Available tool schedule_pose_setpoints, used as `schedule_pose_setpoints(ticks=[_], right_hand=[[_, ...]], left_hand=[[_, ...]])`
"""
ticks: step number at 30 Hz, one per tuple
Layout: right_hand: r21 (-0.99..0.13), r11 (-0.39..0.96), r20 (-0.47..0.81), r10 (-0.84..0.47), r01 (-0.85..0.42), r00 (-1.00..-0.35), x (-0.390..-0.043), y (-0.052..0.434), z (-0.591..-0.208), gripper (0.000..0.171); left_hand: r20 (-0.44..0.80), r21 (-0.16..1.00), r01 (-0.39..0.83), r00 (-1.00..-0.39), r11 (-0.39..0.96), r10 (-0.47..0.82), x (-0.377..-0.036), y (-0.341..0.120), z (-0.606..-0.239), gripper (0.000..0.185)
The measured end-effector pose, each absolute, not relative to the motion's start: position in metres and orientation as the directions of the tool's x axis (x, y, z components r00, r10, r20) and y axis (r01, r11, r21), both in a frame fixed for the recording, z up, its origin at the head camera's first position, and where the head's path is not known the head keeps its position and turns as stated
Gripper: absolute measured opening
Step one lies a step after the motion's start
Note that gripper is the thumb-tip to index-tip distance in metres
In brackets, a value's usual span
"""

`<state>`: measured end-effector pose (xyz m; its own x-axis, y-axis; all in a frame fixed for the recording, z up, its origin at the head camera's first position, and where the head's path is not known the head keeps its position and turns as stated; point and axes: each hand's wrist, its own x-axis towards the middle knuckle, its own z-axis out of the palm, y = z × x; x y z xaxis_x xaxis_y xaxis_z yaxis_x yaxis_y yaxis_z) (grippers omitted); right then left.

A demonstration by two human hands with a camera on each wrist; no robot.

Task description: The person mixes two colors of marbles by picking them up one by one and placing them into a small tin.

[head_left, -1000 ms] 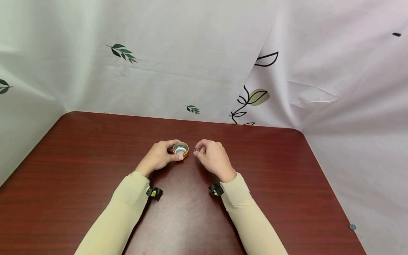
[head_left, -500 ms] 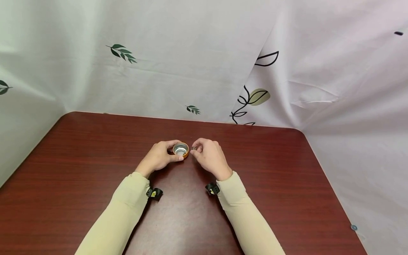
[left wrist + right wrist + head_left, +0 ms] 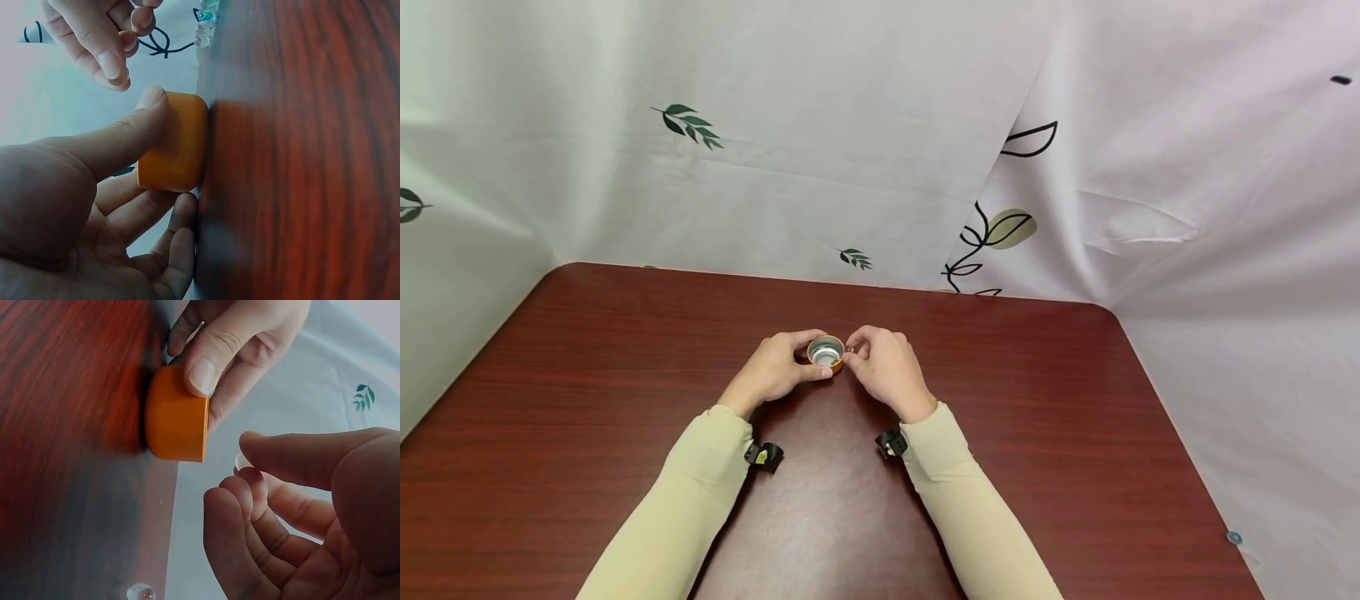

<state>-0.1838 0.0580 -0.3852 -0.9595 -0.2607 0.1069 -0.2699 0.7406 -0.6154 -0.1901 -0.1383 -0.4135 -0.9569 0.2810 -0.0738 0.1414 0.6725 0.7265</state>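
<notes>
A small round tin (image 3: 826,355), orange outside and silvery inside, stands upright on the table with its mouth uncovered. My left hand (image 3: 772,367) grips it from the left, thumb on the near side and fingers on the far side. Just right of the rim, my right hand (image 3: 891,371) pinches a small shiny bead (image 3: 851,350) between thumb and fingertips; the fingers largely cover it. In the right wrist view the fingertips are apart from the orange wall, at about the height of the rim.
Clear glassy beads (image 3: 204,31) lie on the table near the right hand in the left wrist view; one clear bead (image 3: 142,592) shows at the right wrist view's lower edge. The dark red wooden table (image 3: 625,333) meets a white leaf-patterned cloth (image 3: 790,167) behind.
My right hand has moved left with the bead, closing the gap to the tin's rim. The left hand and the tin stay in place.
</notes>
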Motion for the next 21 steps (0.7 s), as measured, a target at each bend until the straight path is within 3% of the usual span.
schedule_pose_setpoints(ticks=[21], right_hand=[[-0.617,0.741,0.076,-0.278,-0.265,-0.957,-0.19,0.044,-0.395,0.011]], left_hand=[[-0.07,0.729,0.138,-0.959,0.67,0.274,-0.191,-0.138,-0.415,0.047]])
